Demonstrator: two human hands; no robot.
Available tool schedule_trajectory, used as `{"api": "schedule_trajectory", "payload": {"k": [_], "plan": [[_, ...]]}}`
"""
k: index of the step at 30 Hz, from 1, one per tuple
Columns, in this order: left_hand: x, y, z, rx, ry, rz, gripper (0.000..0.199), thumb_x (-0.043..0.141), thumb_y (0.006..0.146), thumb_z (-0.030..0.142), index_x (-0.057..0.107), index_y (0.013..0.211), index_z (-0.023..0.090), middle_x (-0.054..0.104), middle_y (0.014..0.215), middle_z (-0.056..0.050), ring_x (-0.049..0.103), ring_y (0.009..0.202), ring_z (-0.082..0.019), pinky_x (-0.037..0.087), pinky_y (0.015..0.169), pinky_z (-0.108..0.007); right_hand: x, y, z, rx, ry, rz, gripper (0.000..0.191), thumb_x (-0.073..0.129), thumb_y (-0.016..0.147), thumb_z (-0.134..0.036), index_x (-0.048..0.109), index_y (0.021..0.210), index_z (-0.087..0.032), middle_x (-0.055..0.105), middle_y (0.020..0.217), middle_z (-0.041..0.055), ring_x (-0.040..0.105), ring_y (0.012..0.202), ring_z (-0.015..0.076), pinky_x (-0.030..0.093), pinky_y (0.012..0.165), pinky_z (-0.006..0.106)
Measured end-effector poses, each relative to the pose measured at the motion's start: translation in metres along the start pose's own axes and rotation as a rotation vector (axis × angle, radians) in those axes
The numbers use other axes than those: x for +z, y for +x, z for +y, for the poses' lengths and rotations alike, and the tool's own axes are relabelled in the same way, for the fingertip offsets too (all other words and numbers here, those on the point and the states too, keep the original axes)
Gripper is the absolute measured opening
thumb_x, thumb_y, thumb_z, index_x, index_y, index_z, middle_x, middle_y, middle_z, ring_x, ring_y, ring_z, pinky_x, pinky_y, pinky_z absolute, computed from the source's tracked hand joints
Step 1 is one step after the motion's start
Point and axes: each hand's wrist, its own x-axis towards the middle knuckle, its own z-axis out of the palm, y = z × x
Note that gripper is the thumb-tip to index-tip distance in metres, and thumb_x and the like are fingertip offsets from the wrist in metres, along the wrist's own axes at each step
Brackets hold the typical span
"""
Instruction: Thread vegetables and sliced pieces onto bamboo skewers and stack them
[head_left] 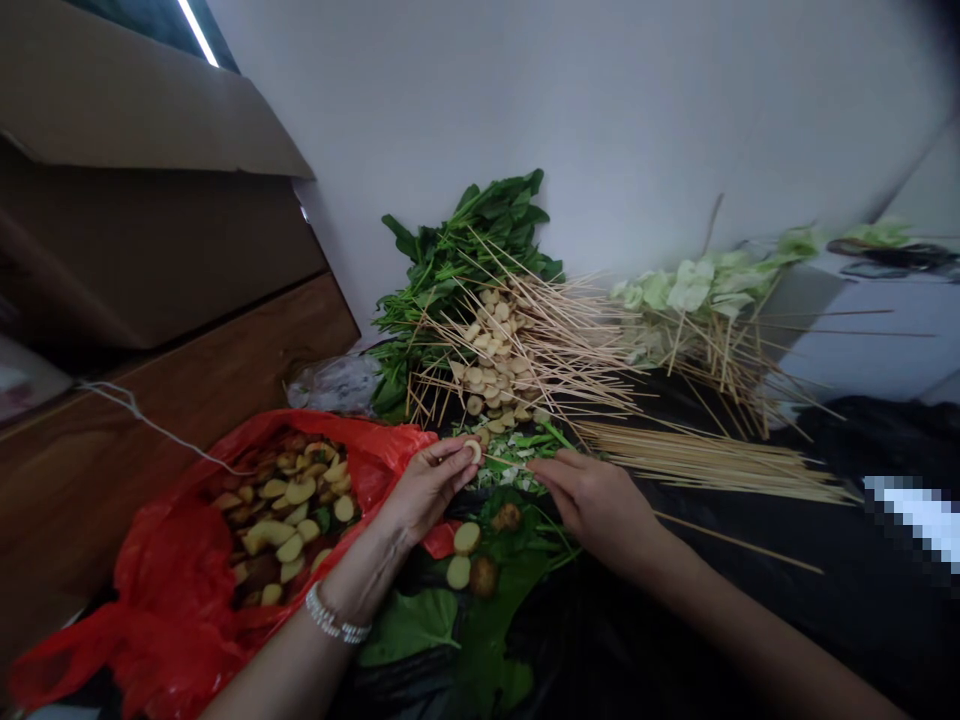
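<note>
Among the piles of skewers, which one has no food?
The neat pile beyond the right forearm: its sticks are bare. The other two carry pale slices or pale green leaves.

The plastic bag (180, 530) over there is bright red, around pale yellow potato pieces (289, 510) with brown skins. The leafy greens (480, 230) are deep green, the skewers (712, 460) light tan, the wall (585, 120) plain bluish grey.

Low room lies over the black sheet (757, 620) at the right, while the red bag (176, 530), the skewer heap (555, 345) and the greens (480, 225) block left and back.
</note>
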Motion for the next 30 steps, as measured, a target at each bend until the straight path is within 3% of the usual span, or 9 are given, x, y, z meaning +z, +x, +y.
{"api": "schedule_trajectory", "payload": {"k": [9, 14, 17, 24, 30], "plan": [[0.001, 0.001, -0.008, 0.045, 0.037, 0.035, 0.030, 0.089, 0.060, 0.017, 0.075, 0.086, 0.014, 0.075, 0.083, -0.003, 0.067, 0.074, -0.009, 0.054, 0.071, -0.016, 0.019, 0.001, 0.001, 0.003, 0.007, 0.050, 0.032, 0.042, 0.093, -0.013, 0.068, 0.109, -0.023, 0.065, 0.085, 0.0039, 0.060, 0.076, 0.0151, 0.041, 0.065, 0.024], [0.007, -0.005, -0.008, 0.055, 0.101, -0.100, 0.039, 0.083, 0.070, 0.036, 0.071, 0.100, 0.014, 0.064, 0.071, 0.000, 0.056, 0.061, -0.006, 0.045, 0.056, -0.015, 0.019, 0.001, -0.002, 0.022, 0.026, 0.039, 0.031, 0.039, 0.097, -0.018, 0.067, 0.110, -0.021, 0.065, 0.088, 0.0053, 0.061, 0.080, 0.0164, 0.043, 0.070, 0.025], [0.011, -0.008, -0.011, 0.107, 0.157, -0.183, 0.039, 0.074, 0.077, 0.047, 0.070, 0.094, 0.013, 0.053, 0.062, 0.003, 0.045, 0.054, -0.006, 0.035, 0.048, -0.016, 0.018, 0.001, -0.006, 0.022, 0.027, 0.044, 0.030, 0.038, 0.100, -0.023, 0.066, 0.111, -0.020, 0.065, 0.089, 0.0061, 0.061, 0.081, 0.0172, 0.044, 0.072, 0.026], [0.017, -0.011, -0.013, 0.195, 0.176, -0.161, 0.041, 0.070, 0.080, 0.049, 0.061, 0.103, 0.017, 0.048, 0.064, 0.005, 0.039, 0.053, -0.007, 0.031, 0.047, -0.018, 0.018, -0.001, -0.013, 0.013, -0.037, 0.047, 0.033, 0.038, 0.097, -0.014, 0.065, 0.115, -0.019, 0.064, 0.085, 0.0052, 0.062, 0.076, 0.0167, 0.042, 0.066, 0.025], [0.009, -0.008, -0.017, 0.251, 0.351, -0.117, 0.042, 0.057, 0.084, 0.058, 0.056, 0.078, 0.017, 0.047, 0.057, 0.005, 0.036, 0.049, -0.008, 0.025, 0.044, -0.020, 0.022, -0.004, -0.014, -0.029, -0.091, 0.121, 0.032, 0.040, 0.095, -0.012, 0.065, 0.112, -0.018, 0.064, 0.083, 0.0038, 0.062, 0.071, 0.0169, 0.042, 0.061, 0.026]]}}
